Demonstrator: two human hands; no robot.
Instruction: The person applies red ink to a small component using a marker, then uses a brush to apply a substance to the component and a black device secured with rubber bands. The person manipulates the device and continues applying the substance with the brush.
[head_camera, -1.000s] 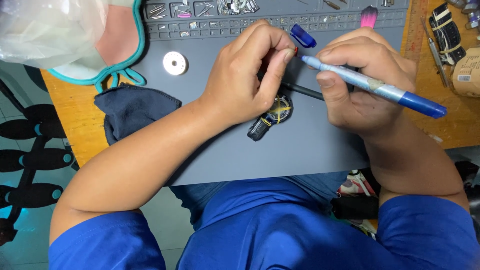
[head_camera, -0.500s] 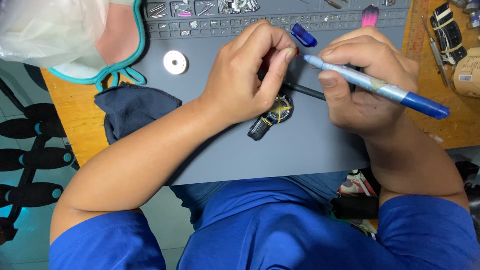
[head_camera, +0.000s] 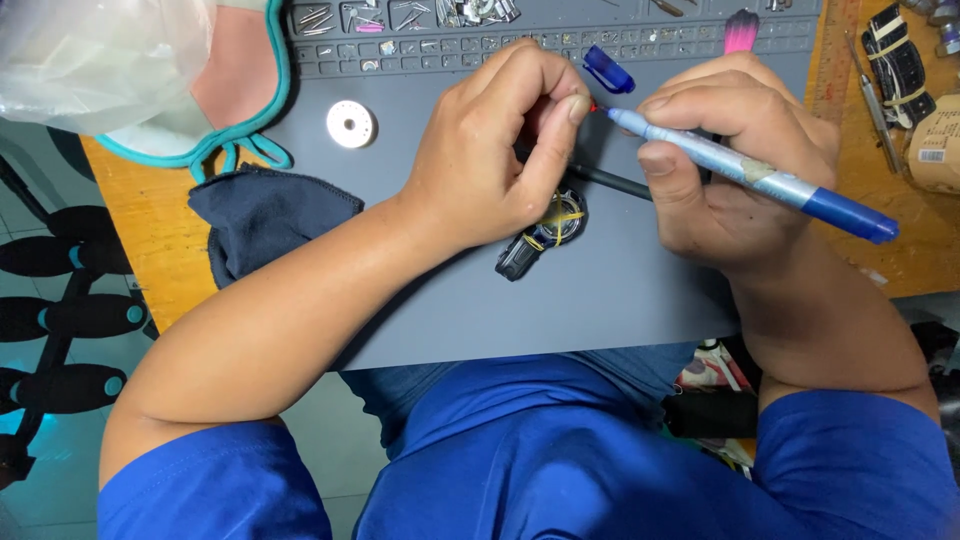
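A blue pen (head_camera: 745, 172) with a red tip is lying in the right hand (head_camera: 740, 160) grip, near the mat's (head_camera: 600, 290) far edge; the left hand (head_camera: 500, 150) is pinching closed beside the tip, over a watch (head_camera: 545, 232)

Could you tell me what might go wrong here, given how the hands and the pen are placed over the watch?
The blue pen has its red tip right at the left hand's pinched fingertips, so a slip could smear ink on skin or miss the spot. The watch lies half under that hand and might be nudged. The loose blue cap near the mat's parts tray could roll off.
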